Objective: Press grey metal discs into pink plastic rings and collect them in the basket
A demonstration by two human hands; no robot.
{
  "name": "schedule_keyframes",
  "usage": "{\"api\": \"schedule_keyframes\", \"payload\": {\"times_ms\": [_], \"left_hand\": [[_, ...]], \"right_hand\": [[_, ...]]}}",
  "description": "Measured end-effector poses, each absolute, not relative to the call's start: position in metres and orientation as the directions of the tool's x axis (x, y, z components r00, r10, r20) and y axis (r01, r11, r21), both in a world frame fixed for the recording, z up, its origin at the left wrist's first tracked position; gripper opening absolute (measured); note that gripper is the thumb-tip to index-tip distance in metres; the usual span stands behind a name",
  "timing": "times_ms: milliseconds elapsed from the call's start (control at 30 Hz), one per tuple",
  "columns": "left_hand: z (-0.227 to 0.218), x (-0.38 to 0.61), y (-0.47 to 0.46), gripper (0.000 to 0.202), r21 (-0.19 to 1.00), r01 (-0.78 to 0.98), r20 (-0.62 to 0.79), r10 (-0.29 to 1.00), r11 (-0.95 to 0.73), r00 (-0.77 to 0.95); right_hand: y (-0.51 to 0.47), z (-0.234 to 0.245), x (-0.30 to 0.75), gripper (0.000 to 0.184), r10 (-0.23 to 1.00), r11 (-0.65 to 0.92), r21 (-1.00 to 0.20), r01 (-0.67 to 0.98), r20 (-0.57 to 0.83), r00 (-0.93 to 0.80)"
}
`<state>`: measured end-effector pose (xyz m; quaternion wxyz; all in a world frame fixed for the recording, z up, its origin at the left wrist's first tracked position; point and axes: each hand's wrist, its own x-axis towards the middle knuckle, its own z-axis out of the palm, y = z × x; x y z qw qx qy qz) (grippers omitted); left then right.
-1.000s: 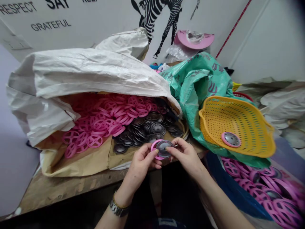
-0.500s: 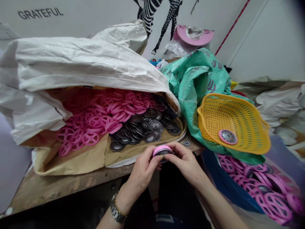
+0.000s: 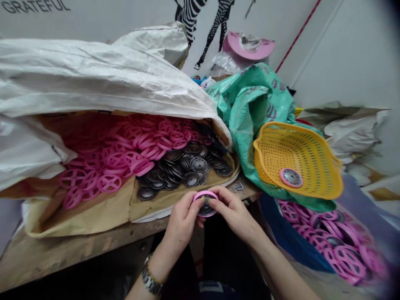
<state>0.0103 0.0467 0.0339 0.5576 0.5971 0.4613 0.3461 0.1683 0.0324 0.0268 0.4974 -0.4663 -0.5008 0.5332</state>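
Note:
A small toy wheel [image 3: 206, 209], a dark grey disc set in a pink rim, is held between my two hands just in front of the table edge. My left hand [image 3: 183, 214] grips its left side, the thumb pressing on the dark face. From the right, my right hand [image 3: 233, 212] pinches it the same way, thumb on the disc and fingers around the rim. Behind my hands lie a heap of dark grey discs [image 3: 175, 171] and a larger heap of pink spoked rims [image 3: 115, 154], spilling from a white sack [image 3: 103, 79].
A yellow basket [image 3: 312, 146] with one wheel [image 3: 291, 178] inside rests on a green sack [image 3: 250, 96]. Below it, a blue bag [image 3: 290, 237] holds several pink and dark wheels [image 3: 346, 258]. A few metal pins [image 3: 238, 186] lie on the wooden table [image 3: 93, 252].
The wheel has tilted so that its dark face now shows more fully, and both thumbs have moved onto that face. The whole view has shifted slightly.

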Motion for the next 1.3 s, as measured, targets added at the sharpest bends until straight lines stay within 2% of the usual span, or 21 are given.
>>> {"api": "schedule_keyframes", "payload": {"times_ms": [133, 267, 433, 567, 633, 700, 767, 800, 867, 1000, 1033, 1100, 1200, 1300], "left_hand": [[0.038, 0.007, 0.045, 0.026, 0.975, 0.221, -0.078, 0.883, -0.030, 0.464], [0.032, 0.014, 0.039, 0.026, 0.973, 0.229, -0.079, 0.906, -0.020, 0.415], [0.031, 0.033, 0.029, 0.029, 0.991, 0.136, -0.037, 0.910, -0.021, 0.413], [0.039, 0.037, 0.033, 0.042, 0.956, 0.192, 0.102, 0.865, -0.222, 0.491], [0.044, 0.030, 0.045, 0.045, 0.864, 0.312, 0.213, 0.850, -0.394, 0.482], [0.047, 0.017, 0.062, 0.038, 0.706, 0.464, 0.335, 0.830, -0.535, 0.447], [0.050, 0.000, 0.081, 0.031, 0.519, 0.623, 0.418, 0.809, -0.585, 0.412], [0.052, -0.008, 0.091, 0.029, 0.434, 0.696, 0.437, 0.809, -0.573, 0.394], [0.057, -0.022, 0.109, 0.029, 0.297, 0.809, 0.431, 0.827, -0.508, 0.361], [0.069, -0.036, 0.137, 0.030, 0.103, 0.918, 0.340, 0.881, -0.383, 0.329], [0.072, -0.038, 0.142, 0.030, 0.060, 0.931, 0.326, 0.888, -0.361, 0.323], [0.078, -0.040, 0.150, 0.028, -0.019, 0.945, 0.315, 0.895, -0.327, 0.317], [0.085, -0.049, 0.155, 0.026, -0.097, 0.955, 0.309, 0.904, -0.280, 0.296], [0.086, -0.062, 0.153, 0.028, -0.101, 0.969, 0.331, 0.911, -0.224, 0.245]], "right_hand": [[0.030, 0.030, 0.170, 0.012, 0.998, 0.054, -0.998, 0.021, 0.054, 0.015], [0.026, 0.032, 0.172, 0.011, 0.997, 0.058, -0.997, 0.044, 0.061, 0.053], [0.016, 0.043, 0.178, 0.012, 0.988, 0.098, -0.984, 0.146, 0.114, 0.105], [0.007, 0.063, 0.210, 0.016, 0.969, 0.131, -0.954, 0.270, 0.181, 0.170], [0.006, 0.075, 0.242, 0.018, 0.920, 0.134, -0.906, 0.401, 0.264, 0.290], [0.011, 0.082, 0.282, 0.022, 0.863, 0.084, -0.835, 0.544, 0.334, 0.379], [0.022, 0.084, 0.322, 0.024, 0.855, -0.065, -0.765, 0.641, 0.289, 0.432], [0.029, 0.083, 0.339, 0.027, 0.830, -0.112, -0.719, 0.686, 0.312, 0.463], [0.046, 0.075, 0.367, 0.035, 0.855, -0.156, -0.641, 0.751, 0.292, 0.428], [0.066, 0.060, 0.387, 0.049, 0.861, -0.206, -0.393, 0.896, 0.362, 0.357], [0.066, 0.059, 0.385, 0.049, 0.853, -0.195, -0.377, 0.905, 0.391, 0.346], [0.058, 0.062, 0.369, 0.047, 0.849, -0.135, -0.451, 0.882, 0.406, 0.338], [0.040, 0.070, 0.323, 0.037, 0.883, 0.007, -0.636, 0.772, 0.366, 0.294], [0.036, 0.071, 0.266, 0.028, 0.914, 0.236, -0.703, 0.671, 0.395, 0.092]]}}
